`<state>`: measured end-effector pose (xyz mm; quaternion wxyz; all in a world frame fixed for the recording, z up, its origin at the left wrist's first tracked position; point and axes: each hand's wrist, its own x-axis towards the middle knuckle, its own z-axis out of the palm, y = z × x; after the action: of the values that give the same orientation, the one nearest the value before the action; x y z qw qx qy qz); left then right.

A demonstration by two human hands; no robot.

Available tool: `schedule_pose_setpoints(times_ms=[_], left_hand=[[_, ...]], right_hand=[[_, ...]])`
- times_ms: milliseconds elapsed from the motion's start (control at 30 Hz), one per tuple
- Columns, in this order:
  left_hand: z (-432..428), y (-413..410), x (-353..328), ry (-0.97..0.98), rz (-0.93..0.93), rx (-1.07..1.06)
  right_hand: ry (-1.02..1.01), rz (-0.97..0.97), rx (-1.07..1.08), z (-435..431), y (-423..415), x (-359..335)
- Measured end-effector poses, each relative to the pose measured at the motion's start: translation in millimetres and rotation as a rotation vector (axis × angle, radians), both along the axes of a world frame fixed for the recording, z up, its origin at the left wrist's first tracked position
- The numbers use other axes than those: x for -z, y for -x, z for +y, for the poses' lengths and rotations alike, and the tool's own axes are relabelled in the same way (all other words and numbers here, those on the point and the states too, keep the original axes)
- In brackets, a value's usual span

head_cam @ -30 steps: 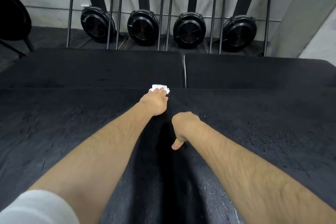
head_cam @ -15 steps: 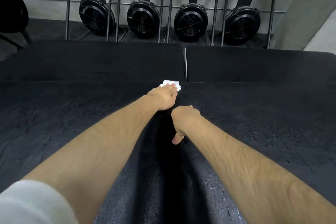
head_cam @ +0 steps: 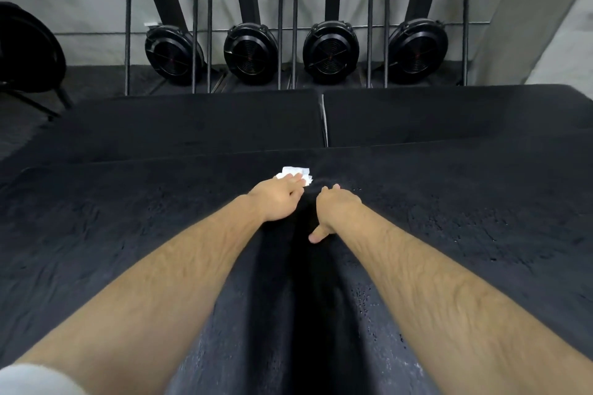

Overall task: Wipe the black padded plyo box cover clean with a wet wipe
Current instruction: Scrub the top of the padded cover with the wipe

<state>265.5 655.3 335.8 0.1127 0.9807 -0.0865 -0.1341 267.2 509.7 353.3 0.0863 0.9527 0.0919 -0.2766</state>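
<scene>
On the black padded plyo box cover (head_cam: 128, 234), the right hand (head_cam: 337, 210) rests with released fingers holding nothing, thumb pointing back. Just beside it, the left hand (head_cam: 276, 200) presses flat, straight fingers onto a crumpled white wet wipe (head_cam: 293, 171) near the cover's far edge. Beyond stand four black upright rowing machines (head_cam: 330, 51).

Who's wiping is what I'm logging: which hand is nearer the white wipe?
Left. The left hand lies on the wet wipe, fingers pressing its near part. The right hand rests on the black cover just right of the wipe, close by but off it.
</scene>
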Motion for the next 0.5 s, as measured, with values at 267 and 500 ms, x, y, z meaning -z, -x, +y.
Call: schedule_pose_setpoints(times_ms=[267, 500], left_hand=[[7, 12, 10, 0.006, -0.010, 0.033], [-3, -46, 12, -0.058, -0.015, 0.048]], right_hand=[[0.055, 0.019, -0.002, 4, -3, 8], [0.170, 0.066, -0.136, 14, -20, 22]])
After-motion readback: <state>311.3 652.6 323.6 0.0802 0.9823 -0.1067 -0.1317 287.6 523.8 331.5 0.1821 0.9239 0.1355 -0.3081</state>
